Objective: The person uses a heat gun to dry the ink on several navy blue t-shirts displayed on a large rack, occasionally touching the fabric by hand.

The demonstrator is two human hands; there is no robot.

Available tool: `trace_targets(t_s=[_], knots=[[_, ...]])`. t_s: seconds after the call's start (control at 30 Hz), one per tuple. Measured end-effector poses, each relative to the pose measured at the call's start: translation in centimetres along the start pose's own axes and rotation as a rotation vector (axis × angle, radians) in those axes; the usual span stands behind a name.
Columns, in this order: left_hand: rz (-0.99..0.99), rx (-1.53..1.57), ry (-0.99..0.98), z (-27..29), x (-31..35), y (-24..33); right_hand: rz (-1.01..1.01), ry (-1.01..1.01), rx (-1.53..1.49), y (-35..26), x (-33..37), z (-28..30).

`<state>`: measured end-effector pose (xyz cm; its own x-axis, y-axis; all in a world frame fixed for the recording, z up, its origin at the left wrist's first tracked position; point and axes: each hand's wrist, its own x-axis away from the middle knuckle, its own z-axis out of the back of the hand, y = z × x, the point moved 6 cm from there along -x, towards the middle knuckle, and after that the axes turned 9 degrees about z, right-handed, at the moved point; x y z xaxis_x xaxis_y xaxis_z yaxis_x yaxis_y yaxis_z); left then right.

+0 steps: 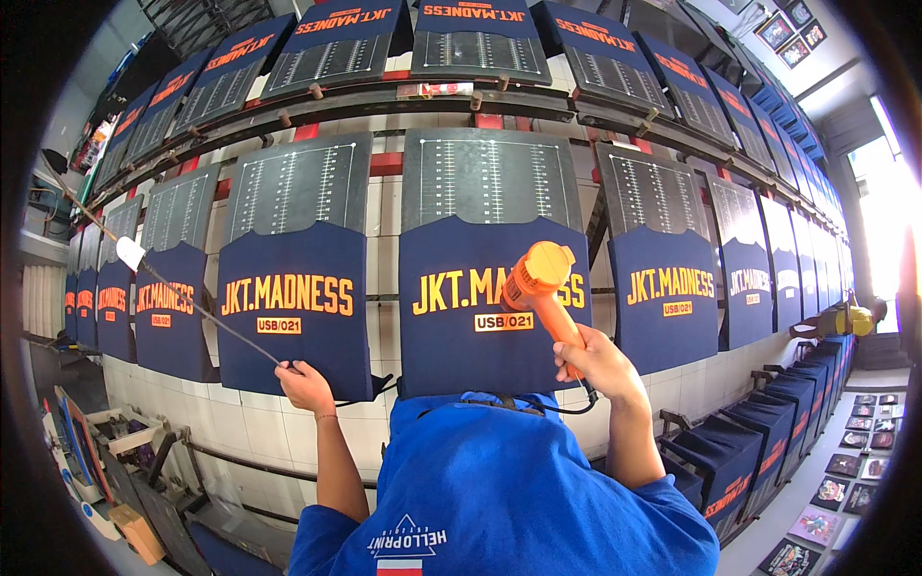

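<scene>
My right hand (603, 367) is wrapped round the handle of an orange heat gun (549, 298). Its wide head is over the printed front of a navy shirt (447, 360) lying on a dark, ruled printing board (490, 178). A black cord (576, 410) curves from the handle's lower end towards my waist. Between the fingers of my left hand (307, 388) is a dark cable (226, 328), stretched up to the far left, with a white tag (130, 252) on it. That hand is by the lower edge of another navy shirt (288, 355).
More boards with navy shirts (663, 336) line both sides of my row. Beyond runs a metal rail (384, 99) with a second row of boards (480, 56). Shirt-covered boards (735, 451) stand behind me at right. A wooden block (137, 534) is at lower left.
</scene>
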<state>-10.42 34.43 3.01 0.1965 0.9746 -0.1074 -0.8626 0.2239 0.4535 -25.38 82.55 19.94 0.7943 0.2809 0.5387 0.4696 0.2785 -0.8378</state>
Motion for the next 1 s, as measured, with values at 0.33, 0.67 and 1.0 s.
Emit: trace_targets(t_s=[0.33,0.67,1.0], knots=[[0.01,0.013,-0.003,-0.2,0.0,0.0,0.042,0.079,0.029,1.0,0.5,0.7],[0.007,-0.016,-0.005,-0.3,-0.2,-0.1,0.126,0.075,-0.019,0.4,-2.5,1.1],[-0.005,-0.014,0.015,-0.2,0.0,-0.1,0.153,0.11,-0.037,-0.1,-4.0,1.8]])
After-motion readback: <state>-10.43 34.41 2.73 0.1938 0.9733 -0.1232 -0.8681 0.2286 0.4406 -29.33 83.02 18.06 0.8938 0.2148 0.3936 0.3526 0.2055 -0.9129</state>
